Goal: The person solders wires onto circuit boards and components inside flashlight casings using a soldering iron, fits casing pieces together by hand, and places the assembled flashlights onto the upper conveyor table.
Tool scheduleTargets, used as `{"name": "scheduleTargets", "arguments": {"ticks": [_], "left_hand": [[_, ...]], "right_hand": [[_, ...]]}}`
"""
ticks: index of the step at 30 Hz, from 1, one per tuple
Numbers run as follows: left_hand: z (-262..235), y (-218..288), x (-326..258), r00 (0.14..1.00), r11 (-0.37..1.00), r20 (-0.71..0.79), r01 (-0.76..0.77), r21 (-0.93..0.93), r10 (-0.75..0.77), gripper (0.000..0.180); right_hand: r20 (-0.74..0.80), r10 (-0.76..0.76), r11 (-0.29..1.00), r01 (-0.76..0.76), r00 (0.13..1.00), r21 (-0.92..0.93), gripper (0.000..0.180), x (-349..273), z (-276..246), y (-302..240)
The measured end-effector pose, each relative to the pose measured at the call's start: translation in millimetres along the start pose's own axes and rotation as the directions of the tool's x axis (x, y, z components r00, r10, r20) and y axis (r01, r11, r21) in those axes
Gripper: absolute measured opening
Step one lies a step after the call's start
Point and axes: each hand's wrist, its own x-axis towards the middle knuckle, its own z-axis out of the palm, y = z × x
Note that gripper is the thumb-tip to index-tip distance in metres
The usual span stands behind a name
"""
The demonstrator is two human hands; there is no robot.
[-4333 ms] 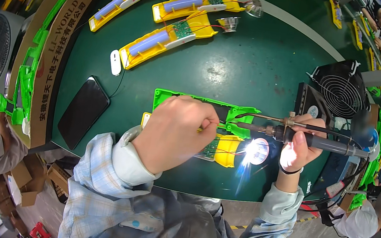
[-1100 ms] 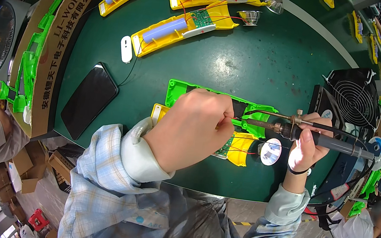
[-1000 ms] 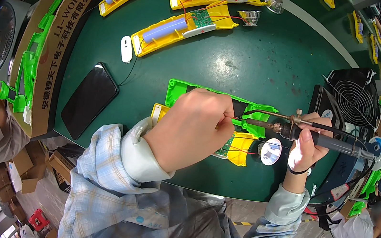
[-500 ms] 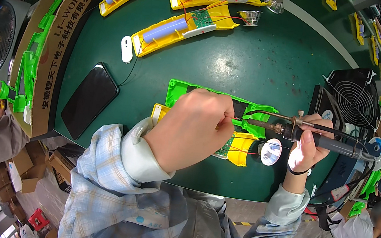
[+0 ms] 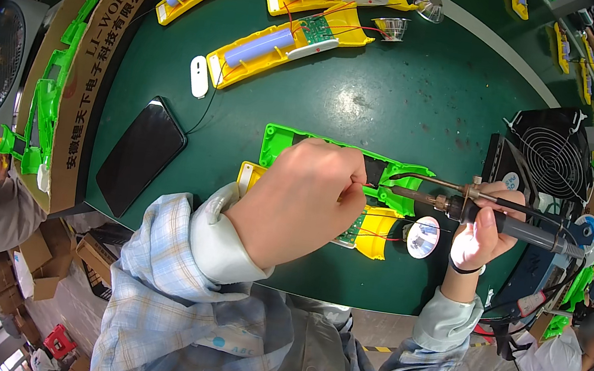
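My right hand [image 5: 485, 229] is closed round a soldering iron [image 5: 524, 229] with a thin metal feed tube clamped above it. Its tip points left, over the right end of a green plastic housing half [image 5: 396, 174]. Across that housing lies my left hand [image 5: 307, 194], thumb and forefinger pinched together beside the iron's tip. A speck of red shows at those fingertips, too small to make out. Under and in front of the left hand is a yellow housing [image 5: 375, 233], mostly covered, with a green circuit board and thin wires. A round silver reflector [image 5: 422, 237] sits at its right end.
Several yellow housings [image 5: 254, 57] with purple cells lie at the back. A black phone [image 5: 141, 157] and a cardboard box [image 5: 116, 49] with green parts are at left. On the right stand a black fan [image 5: 553, 148] and a blue box [image 5: 532, 270] with cables.
The soldering iron and my right hand have shifted slightly right, drawing the tip back from the left fingertips. My left hand stays almost still.
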Motion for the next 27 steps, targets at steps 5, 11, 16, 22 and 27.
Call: {"name": "scheduleTargets", "arguments": {"ticks": [5,11,16,22,27], "left_hand": [[0,0,-1,1.0,1.0,-0.008,-0.006,0.008,0.006,0.003],[2,0,0,1.0,1.0,-0.011,-0.007,-0.002,0.007,0.004],[-2,0,1,0.999,0.999,0.011,-0.049,0.001,0.049,0.004],[-14,6,7,0.987,0.988,-0.079,-0.133,0.083,0.139,0.006],[-15,19,10,0.969,0.969,-0.031,-0.247,-0.015,0.247,0.009]], "right_hand": [[-0.03,-0.002,1.0,0.002,1.0,0.01,0.019,-1,-2,3],[-0.023,-0.014,1.0,0.014,1.0,0.002,0.017,-2,-2,3],[0.018,-0.039,0.999,0.038,0.999,0.016,0.015,1,-5,4],[-0.031,-0.087,0.991,0.09,0.996,0.099,0.018,3,1,-1],[-0.047,-0.14,0.989,0.141,0.989,0.036,0.014,3,-5,-6]]}}
